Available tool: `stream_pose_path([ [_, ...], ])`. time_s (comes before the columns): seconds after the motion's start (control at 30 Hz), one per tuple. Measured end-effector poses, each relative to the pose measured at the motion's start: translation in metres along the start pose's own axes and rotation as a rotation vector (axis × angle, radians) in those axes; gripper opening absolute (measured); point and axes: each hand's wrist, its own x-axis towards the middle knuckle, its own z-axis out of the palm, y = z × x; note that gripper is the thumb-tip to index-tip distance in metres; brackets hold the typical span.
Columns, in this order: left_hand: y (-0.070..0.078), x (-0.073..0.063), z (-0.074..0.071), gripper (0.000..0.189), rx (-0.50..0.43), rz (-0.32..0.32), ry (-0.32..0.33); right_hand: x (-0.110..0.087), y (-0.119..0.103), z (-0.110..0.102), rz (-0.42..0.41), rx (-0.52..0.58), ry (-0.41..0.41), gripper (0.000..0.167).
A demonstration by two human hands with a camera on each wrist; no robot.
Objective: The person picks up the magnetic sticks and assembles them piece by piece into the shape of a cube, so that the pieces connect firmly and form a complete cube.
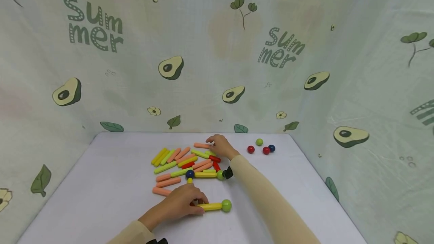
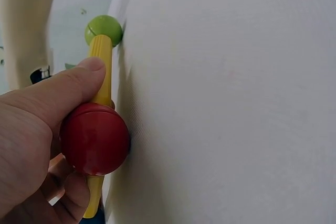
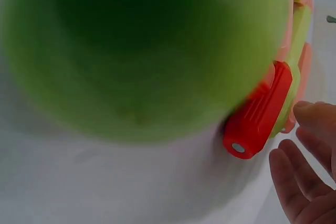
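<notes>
My left hand (image 1: 184,202) pinches a yellow magnetic stick (image 1: 211,206) low over the white table. A green ball (image 1: 226,205) caps its far end, and a red ball (image 2: 94,139) shows at its near end in the left wrist view. Another yellow stick (image 2: 94,195) runs on past the red ball. Behind, a blue ball (image 1: 190,174) joins a yellow stick (image 1: 205,175) ending in a second green ball (image 1: 220,175). My right hand (image 1: 222,147) hovers by an orange stick (image 1: 202,145), thumb and fingers apart in the right wrist view, close to a red stick (image 3: 260,111).
Loose orange, lime and yellow sticks (image 1: 165,167) lie in a pile left of my right hand. At the back right are red balls (image 1: 251,149), a green ball (image 1: 259,142) and a blue ball (image 1: 272,148). A printed cloth (image 1: 200,112) hangs behind the table.
</notes>
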Motion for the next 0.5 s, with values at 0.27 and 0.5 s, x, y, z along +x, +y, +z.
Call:
stream_pose_path([
  [0.27, 0.000, -0.001, -0.002, 0.017, 0.006, 0.003, -0.005, 0.004, -0.006, 0.001, 0.011, -0.098, -0.018, 0.024],
  [0.5, 0.001, -0.001, -0.001, 0.017, 0.014, -0.013, -0.002, -0.008, 0.004, -0.016, 0.105, -0.165, -0.044, 0.014],
])
